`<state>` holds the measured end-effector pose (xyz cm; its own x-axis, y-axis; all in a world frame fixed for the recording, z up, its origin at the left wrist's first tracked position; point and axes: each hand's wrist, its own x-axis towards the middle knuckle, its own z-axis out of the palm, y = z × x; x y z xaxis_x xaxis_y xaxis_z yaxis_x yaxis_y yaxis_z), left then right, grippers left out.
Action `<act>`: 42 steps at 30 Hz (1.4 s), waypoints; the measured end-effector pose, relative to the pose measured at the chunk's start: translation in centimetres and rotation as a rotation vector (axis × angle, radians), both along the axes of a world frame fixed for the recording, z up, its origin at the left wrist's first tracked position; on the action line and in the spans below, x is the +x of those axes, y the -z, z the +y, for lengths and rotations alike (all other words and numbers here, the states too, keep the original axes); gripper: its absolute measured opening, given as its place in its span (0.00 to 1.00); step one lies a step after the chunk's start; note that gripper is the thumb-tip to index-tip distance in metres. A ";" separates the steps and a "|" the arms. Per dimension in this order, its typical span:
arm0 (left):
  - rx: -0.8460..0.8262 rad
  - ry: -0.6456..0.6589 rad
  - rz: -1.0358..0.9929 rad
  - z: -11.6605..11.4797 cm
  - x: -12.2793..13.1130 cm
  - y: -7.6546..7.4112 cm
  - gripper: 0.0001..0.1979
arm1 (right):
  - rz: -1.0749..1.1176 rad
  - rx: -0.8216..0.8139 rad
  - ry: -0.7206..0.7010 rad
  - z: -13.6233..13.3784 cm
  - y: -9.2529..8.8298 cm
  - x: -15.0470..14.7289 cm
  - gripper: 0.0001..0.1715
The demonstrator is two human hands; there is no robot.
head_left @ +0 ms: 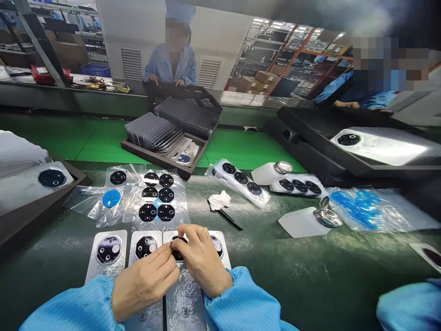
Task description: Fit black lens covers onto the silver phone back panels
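Several silver phone back panels lie side by side, each with a black octagonal camera piece near its top; the leftmost panel (103, 271) and the third panel (185, 299) show well. At the third panel, both hands meet over its black camera lens cover (178, 253). My right hand (205, 259) is closed, thumb and fingers pinching the cover from above and partly hiding it. My left hand (146, 280) is closed too, its fingers together and their tips at the cover's left edge. Just above lies a clear film sheet with black lens covers (166, 195).
A blue round film (111, 198) lies on clear plastic. Two white dispenser bottles (303, 222), a black-handled tool with white cloth (220, 201) and a bag of blue film pieces (358, 207) are to the right. Behind stands a tray of dark panels (191, 172). Co-workers sit opposite.
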<state>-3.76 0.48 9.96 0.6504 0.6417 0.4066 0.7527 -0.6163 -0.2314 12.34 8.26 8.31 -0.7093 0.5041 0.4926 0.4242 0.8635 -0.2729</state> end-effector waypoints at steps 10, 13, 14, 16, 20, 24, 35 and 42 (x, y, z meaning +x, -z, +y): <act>0.009 -0.009 0.018 -0.1 0.0 0.1 0.15 | 0.036 0.017 0.019 0.2 -0.2 -0.1 0.16; 0.007 -0.012 -0.004 -0.1 0.1 0.2 0.14 | -0.026 0.054 0.005 0.2 -0.2 0.0 0.13; 0.006 -0.015 -0.008 -0.1 0.1 0.2 0.14 | -0.034 0.059 -0.007 0.2 -0.2 0.0 0.12; 0.006 -0.016 -0.003 -0.1 0.1 0.2 0.14 | -0.006 0.030 -0.001 0.2 -0.2 0.0 0.11; 0.010 -0.012 -0.002 -0.1 0.1 0.1 0.14 | 0.007 0.022 0.012 0.3 -0.2 0.0 0.10; 0.010 -0.012 0.007 -0.1 0.1 0.2 0.13 | -0.018 0.034 0.001 0.3 -0.3 0.0 0.09; 0.019 -0.010 -0.012 0.0 0.0 0.1 0.14 | -0.020 0.036 0.030 0.3 -0.4 -0.1 0.10; 0.002 -0.023 -0.009 0.0 0.0 0.2 0.15 | -0.027 0.047 0.013 0.2 -0.4 -0.2 0.10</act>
